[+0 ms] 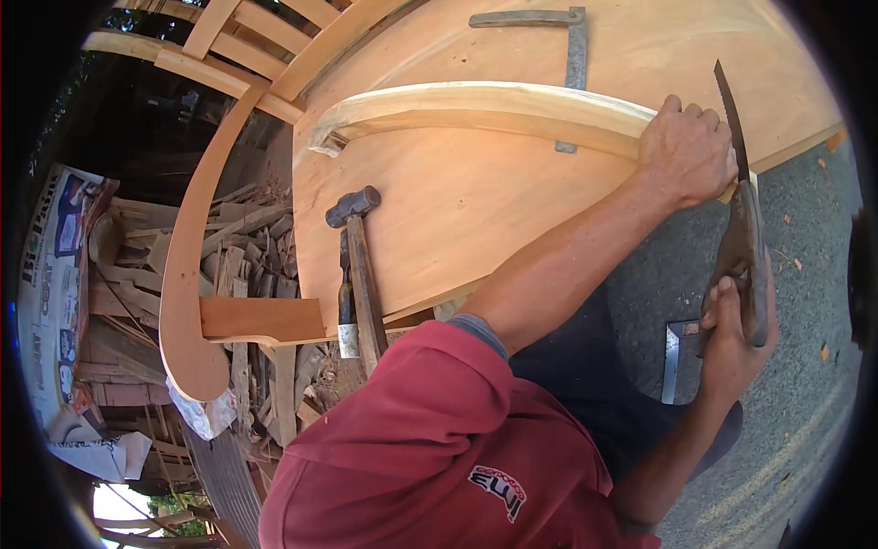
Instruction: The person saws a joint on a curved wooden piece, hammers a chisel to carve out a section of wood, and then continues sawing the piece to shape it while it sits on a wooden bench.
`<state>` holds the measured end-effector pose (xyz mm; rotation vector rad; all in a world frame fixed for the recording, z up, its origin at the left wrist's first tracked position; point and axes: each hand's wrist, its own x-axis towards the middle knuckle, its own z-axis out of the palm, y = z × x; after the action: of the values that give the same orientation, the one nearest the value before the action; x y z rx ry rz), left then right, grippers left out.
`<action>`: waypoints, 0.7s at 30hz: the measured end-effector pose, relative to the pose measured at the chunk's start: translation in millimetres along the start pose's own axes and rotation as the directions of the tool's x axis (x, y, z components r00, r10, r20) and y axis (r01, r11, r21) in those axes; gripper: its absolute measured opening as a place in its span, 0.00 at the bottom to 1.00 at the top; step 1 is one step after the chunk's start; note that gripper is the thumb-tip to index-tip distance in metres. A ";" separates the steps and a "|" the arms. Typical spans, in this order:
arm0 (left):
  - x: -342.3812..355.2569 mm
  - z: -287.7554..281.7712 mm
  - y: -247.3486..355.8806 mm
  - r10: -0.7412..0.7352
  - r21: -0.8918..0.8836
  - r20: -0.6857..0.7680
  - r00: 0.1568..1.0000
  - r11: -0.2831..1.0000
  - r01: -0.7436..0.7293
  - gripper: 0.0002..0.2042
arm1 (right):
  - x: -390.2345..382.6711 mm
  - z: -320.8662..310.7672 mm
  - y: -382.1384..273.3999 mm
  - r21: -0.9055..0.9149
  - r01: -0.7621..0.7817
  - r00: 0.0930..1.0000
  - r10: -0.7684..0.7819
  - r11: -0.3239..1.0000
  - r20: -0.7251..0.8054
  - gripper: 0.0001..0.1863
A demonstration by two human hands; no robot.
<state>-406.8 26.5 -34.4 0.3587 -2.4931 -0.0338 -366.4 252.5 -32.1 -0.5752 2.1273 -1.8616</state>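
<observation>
My left hand grips the right end of a curved, pale wooden piece that lies on a large plywood board. My right hand is closed around the worn wooden handle of a hand saw. Its dark toothed blade points up and away, just to the right of my left hand at the end of the curved piece. My left arm reaches out of a red sleeve.
A hammer and a second dark tool lie on the board's near left edge. One metal square lies at the board's far side, another on the grey ground. Curved chair parts and wood scraps are at left.
</observation>
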 end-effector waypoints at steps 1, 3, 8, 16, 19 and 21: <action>-2.4 -1.1 -1.0 -0.015 -0.009 0.013 1.000 1.000 0.016 0.15 | 8.3 6.1 -8.4 0.012 -0.038 0.999 0.038 0.999 -0.003 0.30; -7.8 -5.9 -5.5 -0.042 -0.025 0.046 0.998 0.999 0.043 0.15 | -4.6 3.6 -7.3 0.006 -0.006 1.000 0.006 1.000 0.020 0.29; 2.4 -6.3 7.1 -0.043 -0.069 0.038 0.998 0.997 0.046 0.16 | -79.0 -37.1 -11.9 -0.226 0.127 0.991 -0.131 0.966 -0.005 0.28; -2.4 -0.8 -7.6 0.004 0.008 -0.001 1.000 1.000 -0.004 0.14 | -18.9 -4.1 -18.3 0.102 -0.066 0.997 0.061 0.993 0.056 0.35; 3.7 -5.4 0.4 0.011 0.038 0.019 1.000 0.999 -0.012 0.13 | -73.9 -48.1 1.3 -0.129 0.163 0.986 -0.156 0.978 0.066 0.38; 8.1 -2.8 9.5 0.019 0.044 0.029 0.999 0.999 -0.020 0.13 | -64.5 -48.4 5.1 -0.147 0.230 0.973 -0.222 0.962 0.067 0.40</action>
<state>-413.8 33.6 -26.4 0.3542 -2.5283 0.0245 -331.0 325.2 -34.2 -0.9255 2.2675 -1.7801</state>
